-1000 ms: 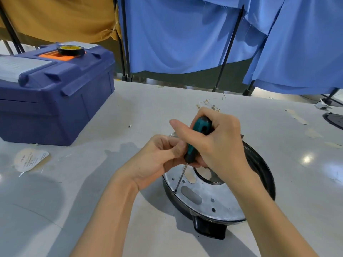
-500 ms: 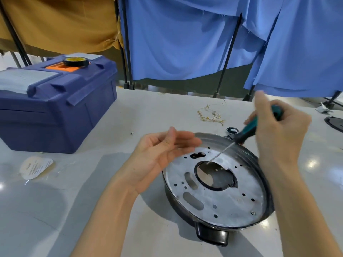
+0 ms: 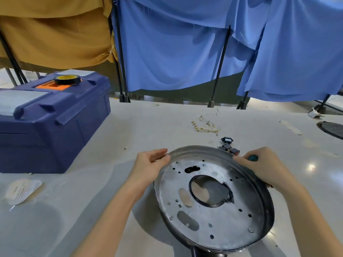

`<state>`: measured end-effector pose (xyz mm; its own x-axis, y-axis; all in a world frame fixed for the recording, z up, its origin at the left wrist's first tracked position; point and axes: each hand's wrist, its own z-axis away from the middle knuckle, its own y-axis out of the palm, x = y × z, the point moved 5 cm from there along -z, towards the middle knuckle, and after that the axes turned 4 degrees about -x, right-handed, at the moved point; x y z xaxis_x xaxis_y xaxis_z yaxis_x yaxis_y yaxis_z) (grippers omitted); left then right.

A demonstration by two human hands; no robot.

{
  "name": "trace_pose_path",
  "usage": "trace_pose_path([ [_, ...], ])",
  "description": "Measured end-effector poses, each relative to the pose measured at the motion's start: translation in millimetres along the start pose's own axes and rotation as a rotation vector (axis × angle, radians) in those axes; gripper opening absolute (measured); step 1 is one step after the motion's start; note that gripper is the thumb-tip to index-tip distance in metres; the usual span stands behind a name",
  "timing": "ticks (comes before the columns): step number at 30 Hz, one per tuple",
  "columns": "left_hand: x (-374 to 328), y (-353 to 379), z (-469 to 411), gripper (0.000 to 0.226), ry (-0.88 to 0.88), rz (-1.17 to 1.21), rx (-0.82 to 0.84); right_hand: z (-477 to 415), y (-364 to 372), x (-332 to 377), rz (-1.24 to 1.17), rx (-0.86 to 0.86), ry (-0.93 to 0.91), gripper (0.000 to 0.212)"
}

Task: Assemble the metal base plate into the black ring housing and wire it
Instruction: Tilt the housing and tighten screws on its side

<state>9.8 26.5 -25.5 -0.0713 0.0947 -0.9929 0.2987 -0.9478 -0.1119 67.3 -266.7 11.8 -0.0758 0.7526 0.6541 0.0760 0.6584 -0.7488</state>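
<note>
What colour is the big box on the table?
The box is dark blue, with an orange patch on top; head view.

My left hand (image 3: 150, 168) pinches the plate (image 3: 213, 217) at its left rim. My right hand (image 3: 264, 168), gripping the screwdriver (image 3: 252, 157), presses on the right rim. The plate sits in the housing (image 3: 270, 206) on the table (image 3: 92, 191).

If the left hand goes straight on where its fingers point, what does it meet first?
The left hand meets the metal base plate rim at once; its fingertips seem to touch it.
</note>
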Motion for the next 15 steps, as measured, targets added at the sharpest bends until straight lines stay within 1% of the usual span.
trace_pose_path([
  [2,1.9,-2.5,0.1,0.015,-0.019,0.015,0.031,-2.4,7.7,0.4,0.004,-0.018,-0.043,0.044],
  [6,-1.6,-20.4,-2.8,0.023,0.007,-0.073,0.052,-8.0,24.4,11.1,-0.053,-0.006,-0.105,0.047],
  [12,-10.3,-39.5,-22.1,0.008,-0.019,-0.379,0.065,-15.7,45.2,30.2,-0.037,0.024,-0.196,0.048],
  [15,-16.1,-34.4,-33.9,0.007,-0.036,-0.507,0.054,-17.6,47.9,32.7,-0.025,0.025,-0.196,0.047],
])
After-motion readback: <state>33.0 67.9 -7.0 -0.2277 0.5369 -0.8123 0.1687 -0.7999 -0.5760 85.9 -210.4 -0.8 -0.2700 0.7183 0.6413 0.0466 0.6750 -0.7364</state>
